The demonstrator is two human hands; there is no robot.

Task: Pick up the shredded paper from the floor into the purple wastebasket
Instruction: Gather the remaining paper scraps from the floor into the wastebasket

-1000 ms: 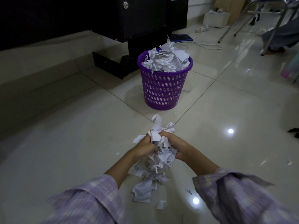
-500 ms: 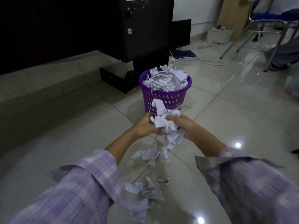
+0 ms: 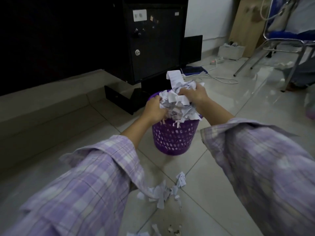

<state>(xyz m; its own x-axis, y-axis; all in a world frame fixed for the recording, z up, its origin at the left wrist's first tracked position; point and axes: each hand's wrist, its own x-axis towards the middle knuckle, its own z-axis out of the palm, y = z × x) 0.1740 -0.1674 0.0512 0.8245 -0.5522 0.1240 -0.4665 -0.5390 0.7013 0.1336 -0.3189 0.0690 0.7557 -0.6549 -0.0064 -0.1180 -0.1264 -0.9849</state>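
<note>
Scraps of shredded paper (image 3: 163, 193) lie scattered on the pale tiled floor (image 3: 221, 103) between a person's two checked purple sleeves, with a few more bits at the bottom edge of the view. Behind the purple wastebasket (image 3: 173, 138) stands a black cabinet (image 3: 153, 40) with a small lock on its door, its dark base reaching the floor just beside the basket. Farther right, a white power strip (image 3: 219, 61) and its cable trail across the tiles, a white box (image 3: 230, 51) sits against the wall, and the metal legs of a chair (image 3: 279, 46) with a blue seat rise at the frame's edge. Nothing stands between the hands and the basket. Both hands are curled around one large wad of paper strips (image 3: 179, 103), held directly over the basket's mouth: the left hand (image 3: 155, 109) grips it from the near side, the right hand (image 3: 194, 95) clutches it from the top, and one long strip sticks up above the fingers. Loose ends hang down over the basket's rim, hiding most of its opening.
</note>
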